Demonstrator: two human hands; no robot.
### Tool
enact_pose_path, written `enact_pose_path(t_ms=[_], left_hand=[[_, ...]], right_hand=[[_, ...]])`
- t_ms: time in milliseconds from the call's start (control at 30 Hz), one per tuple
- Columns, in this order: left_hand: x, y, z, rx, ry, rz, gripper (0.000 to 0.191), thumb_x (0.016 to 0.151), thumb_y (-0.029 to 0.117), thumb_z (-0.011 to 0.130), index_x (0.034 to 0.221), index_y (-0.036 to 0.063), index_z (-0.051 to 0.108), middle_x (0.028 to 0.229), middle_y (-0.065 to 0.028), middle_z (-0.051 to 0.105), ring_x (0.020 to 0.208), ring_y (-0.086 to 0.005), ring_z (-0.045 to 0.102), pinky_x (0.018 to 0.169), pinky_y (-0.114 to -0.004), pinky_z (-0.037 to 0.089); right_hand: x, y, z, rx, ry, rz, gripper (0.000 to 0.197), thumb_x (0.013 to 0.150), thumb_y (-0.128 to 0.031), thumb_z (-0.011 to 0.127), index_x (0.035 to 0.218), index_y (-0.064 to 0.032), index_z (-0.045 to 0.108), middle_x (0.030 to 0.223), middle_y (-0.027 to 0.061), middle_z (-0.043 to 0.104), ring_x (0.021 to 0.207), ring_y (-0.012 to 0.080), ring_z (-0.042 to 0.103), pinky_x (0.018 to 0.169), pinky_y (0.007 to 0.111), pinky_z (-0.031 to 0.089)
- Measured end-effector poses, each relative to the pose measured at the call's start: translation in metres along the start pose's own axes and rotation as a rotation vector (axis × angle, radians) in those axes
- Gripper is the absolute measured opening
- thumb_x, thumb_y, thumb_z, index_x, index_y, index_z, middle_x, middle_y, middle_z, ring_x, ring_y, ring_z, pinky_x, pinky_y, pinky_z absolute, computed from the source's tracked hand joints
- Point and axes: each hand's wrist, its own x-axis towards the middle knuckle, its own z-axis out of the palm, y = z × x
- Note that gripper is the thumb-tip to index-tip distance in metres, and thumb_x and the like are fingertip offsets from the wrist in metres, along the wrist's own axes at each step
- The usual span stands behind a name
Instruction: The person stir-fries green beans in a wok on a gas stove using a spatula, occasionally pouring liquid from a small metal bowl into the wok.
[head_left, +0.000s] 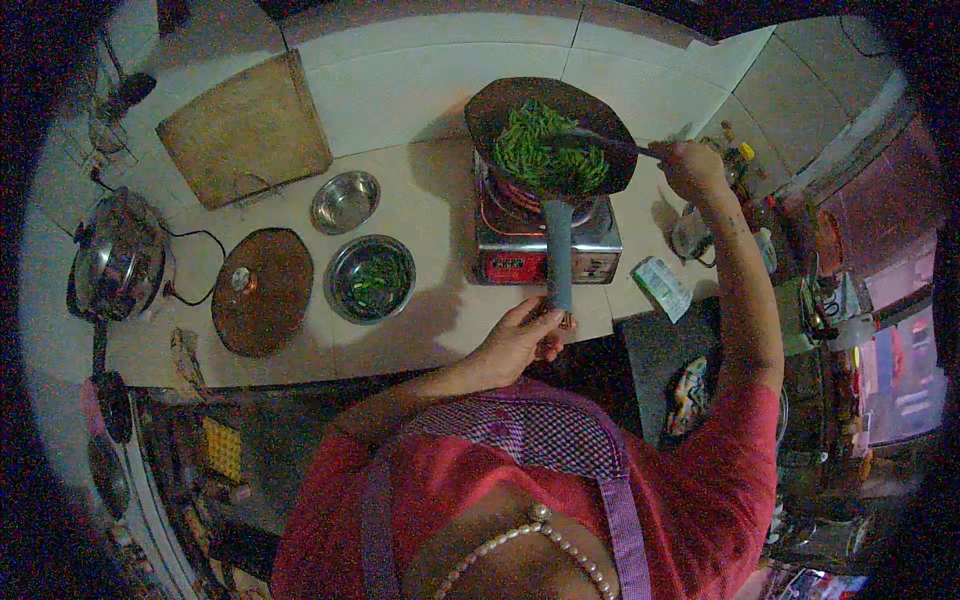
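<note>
A dark frying pan (495, 97) sits on a portable stove (547, 247), filled with chopped green vegetables (544, 146). Its grey handle (559, 251) points towards me, and my left hand (529, 334) grips the end of it. From the right, my right hand (694, 169) holds a dark-handled spatula (611, 142). The spatula's far end lies among the greens, partly hidden by them. A steel bowl (409, 259) on the counter, left of the stove, holds some green pieces (371, 281).
Left of the bowls lie a glass-knobbed lid (262, 300) and a metal electric pot (120, 255). A smaller steel bowl (345, 202) stands near a wooden board (247, 135) leaning on the tiled wall. Right of the stove are a green-and-white packet (661, 287) and several bottles (742, 165).
</note>
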Motion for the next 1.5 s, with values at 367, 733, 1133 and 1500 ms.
enact_pose_path(t_ms=[367, 733, 1133, 1500], left_hand=[[0.001, -0.001, -0.005, 0.025, 0.052, 0.041, 0.023, 0.086, 0.025, 0.047, 0.100, 0.0068, 0.045, 0.090, -0.0032, 0.055, 0.061, -0.0094, 0.050, 0.052, -0.022, 0.042], [0.003, -0.005, 0.003, 0.112, -0.035, 0.040, 0.023, 0.087, 0.025, 0.047, 0.098, 0.0052, 0.045, 0.089, -0.0028, 0.055, 0.062, -0.0083, 0.049, 0.053, -0.021, 0.042], [-0.009, 0.006, -0.003, 0.105, -0.043, 0.025, 0.027, 0.084, 0.026, 0.051, 0.100, 0.0048, 0.044, 0.091, -0.0042, 0.055, 0.063, -0.0095, 0.051, 0.051, -0.022, 0.043], [-0.001, -0.005, -0.016, 0.118, -0.066, 0.001, 0.029, 0.083, 0.026, 0.053, 0.100, 0.0041, 0.042, 0.083, -0.0051, 0.052, 0.064, -0.0111, 0.051, 0.051, -0.023, 0.043]], right_hand=[[0.040, -0.069, 0.057, -0.136, 0.032, -0.043, 0.019, 0.077, -0.015, 0.048, 0.092, -0.0095, 0.059, 0.075, 0.0099, 0.061, 0.070, 0.0285, 0.061, 0.059, 0.038, 0.049], [-0.012, -0.030, 0.033, -0.202, -0.025, -0.051, 0.035, 0.075, -0.008, 0.047, 0.107, -0.0213, 0.054, 0.081, 0.0079, 0.061, 0.071, 0.0265, 0.060, 0.057, 0.038, 0.049], [-0.013, -0.082, 0.012, -0.138, 0.018, -0.044, 0.023, 0.073, -0.006, 0.047, 0.093, -0.0118, 0.057, 0.081, 0.0105, 0.060, 0.075, 0.0287, 0.059, 0.059, 0.038, 0.048], [0.007, -0.055, 0.047, -0.220, -0.044, 0.163, 0.028, 0.075, -0.007, 0.046, 0.101, -0.0142, 0.053, 0.079, 0.0123, 0.060, 0.074, 0.0286, 0.060, 0.059, 0.040, 0.048]])
